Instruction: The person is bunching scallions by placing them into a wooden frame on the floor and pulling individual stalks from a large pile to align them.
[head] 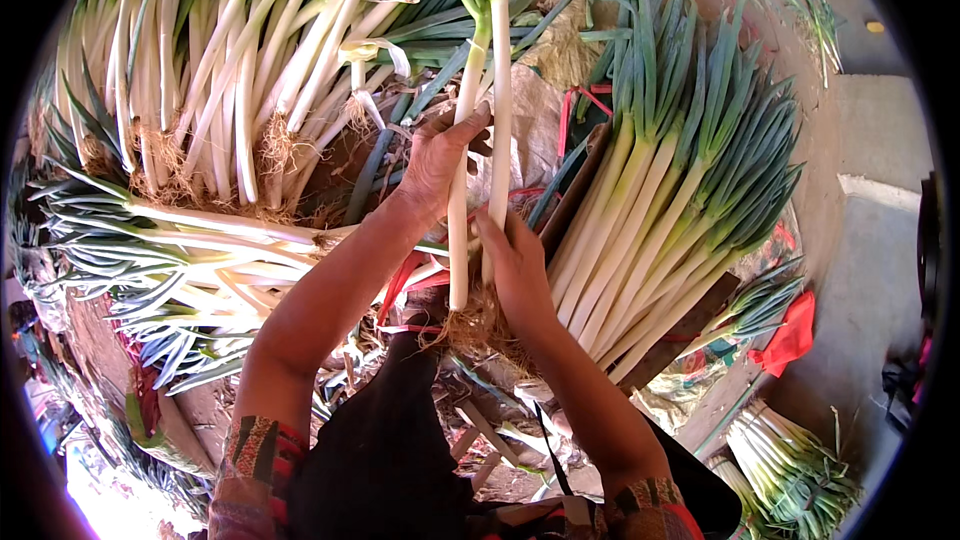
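Two long Welsh onions with white stalks, green tops and hairy roots stand upright before me, side by side. My left hand (439, 157) grips the left Welsh onion (457, 240) around its upper white part. Lower down, my right hand (517, 262) holds the right Welsh onion (500, 90) near its root end. The tangled roots (476, 330) of the two hang between my forearms. To the right of my right hand, a neat row of cleaned Welsh onions (637, 240) leans beside a dark board (574, 191).
Rooted Welsh onions (225, 90) are heaped at the upper left, with more lying sideways (217, 240) below. Red ties (401, 285) lie near my left forearm. A red cloth (786, 334) and tied bundles (787, 457) are at the right. Peeled scraps (517, 435) litter the ground.
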Action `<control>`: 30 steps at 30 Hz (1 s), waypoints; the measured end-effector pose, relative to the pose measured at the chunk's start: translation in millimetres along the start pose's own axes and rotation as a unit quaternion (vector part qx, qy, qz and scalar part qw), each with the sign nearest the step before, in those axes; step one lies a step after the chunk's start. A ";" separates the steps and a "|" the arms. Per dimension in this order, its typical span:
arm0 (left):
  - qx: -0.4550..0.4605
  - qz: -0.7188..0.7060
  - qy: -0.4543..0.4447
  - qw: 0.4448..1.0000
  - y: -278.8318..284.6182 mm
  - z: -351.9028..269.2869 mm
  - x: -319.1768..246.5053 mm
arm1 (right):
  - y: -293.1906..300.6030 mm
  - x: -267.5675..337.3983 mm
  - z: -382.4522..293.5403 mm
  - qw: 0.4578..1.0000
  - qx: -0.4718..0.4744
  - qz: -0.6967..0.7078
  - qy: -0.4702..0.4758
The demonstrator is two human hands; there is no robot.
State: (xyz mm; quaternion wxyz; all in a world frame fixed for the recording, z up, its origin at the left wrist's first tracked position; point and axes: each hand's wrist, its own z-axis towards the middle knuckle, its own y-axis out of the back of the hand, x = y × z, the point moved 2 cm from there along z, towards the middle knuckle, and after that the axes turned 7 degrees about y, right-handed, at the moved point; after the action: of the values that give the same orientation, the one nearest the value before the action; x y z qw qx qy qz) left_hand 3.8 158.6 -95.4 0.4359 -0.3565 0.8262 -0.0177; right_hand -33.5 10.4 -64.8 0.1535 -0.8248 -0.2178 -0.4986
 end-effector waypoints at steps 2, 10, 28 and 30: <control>-0.002 0.006 -0.002 1.000 -4.1 2.0 8.5 | 5.9 -5.5 -21.9 0.998 -0.012 -0.053 0.000; 0.036 0.059 0.128 0.989 -22.9 -2.1 26.1 | 1.3 -6.1 -69.5 0.991 0.053 0.066 -0.099; 0.065 -0.004 -0.041 0.997 -87.6 -8.8 -2.7 | 41.0 -7.9 -98.8 0.971 -0.112 -0.197 0.070; 0.125 0.045 -0.102 0.986 -134.0 -48.7 -25.3 | 51.3 -10.2 -101.4 0.957 -0.142 -0.212 0.139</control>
State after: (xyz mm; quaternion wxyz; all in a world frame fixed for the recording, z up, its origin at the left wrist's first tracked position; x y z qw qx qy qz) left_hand 54.3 60.3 -1.8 0.5595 -0.2619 0.7837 -0.0648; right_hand -88.0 -83.5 -29.5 -0.0456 -0.6957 -0.2908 -0.6553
